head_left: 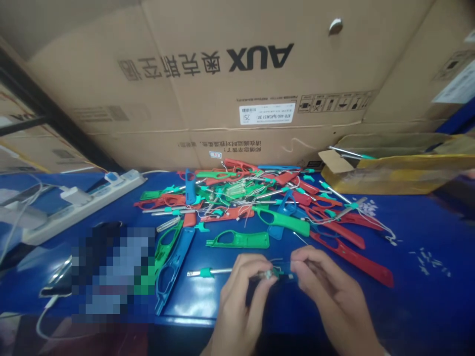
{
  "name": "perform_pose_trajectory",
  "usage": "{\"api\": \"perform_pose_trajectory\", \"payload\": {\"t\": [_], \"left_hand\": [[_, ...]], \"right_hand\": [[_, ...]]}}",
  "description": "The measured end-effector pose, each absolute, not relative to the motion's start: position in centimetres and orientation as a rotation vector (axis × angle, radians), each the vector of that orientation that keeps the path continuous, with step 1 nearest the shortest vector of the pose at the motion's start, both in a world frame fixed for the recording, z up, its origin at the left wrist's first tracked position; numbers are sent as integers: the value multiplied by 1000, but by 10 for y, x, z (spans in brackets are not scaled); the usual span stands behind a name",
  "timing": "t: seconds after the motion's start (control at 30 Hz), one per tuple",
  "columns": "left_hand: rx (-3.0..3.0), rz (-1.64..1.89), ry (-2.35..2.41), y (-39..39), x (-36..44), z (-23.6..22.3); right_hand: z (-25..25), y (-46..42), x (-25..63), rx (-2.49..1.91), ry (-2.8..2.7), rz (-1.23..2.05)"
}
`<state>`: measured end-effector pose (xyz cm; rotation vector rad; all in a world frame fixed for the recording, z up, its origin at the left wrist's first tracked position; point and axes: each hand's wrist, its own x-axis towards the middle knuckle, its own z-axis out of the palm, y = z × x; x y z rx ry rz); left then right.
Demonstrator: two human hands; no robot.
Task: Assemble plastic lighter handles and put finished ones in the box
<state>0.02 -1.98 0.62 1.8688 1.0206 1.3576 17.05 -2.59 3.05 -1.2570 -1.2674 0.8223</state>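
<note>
Left hand (241, 301): I see thumb and forefinger clamped on a small part (267, 275), over the front of the blue table (200, 304).
Right hand (328, 289): Thumb and forefinger close together just beside that part; I can't tell whether they grip anything.
Wires (276, 259): They look thin enough to snag or bend, so I'd pinch lightly on the left and let the right fingertips do the fine work.
Metal tube (222, 271): It passes out of sight at the left fingers. I can't tell whether it joins the part, so I'd avoid any tug on it.
Green handle (256, 240): Lies just beyond the hands; I'd hold the wires clear of it.
Pile (237, 190): Too tangled for me to separate every piece.
Box (393, 178): Its near wall hides most of the inside.
Pixelated patch (115, 274): Blocks whatever lies at the left.
</note>
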Motion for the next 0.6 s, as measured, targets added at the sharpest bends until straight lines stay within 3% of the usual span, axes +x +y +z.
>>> {"api": "perform_pose_trajectory", "payload": {"t": [0.6], "left_hand": [[1949,1281,904,-21,-2,3]], "right_hand": [[9,-37,165,-1170,-1111,942]]}}
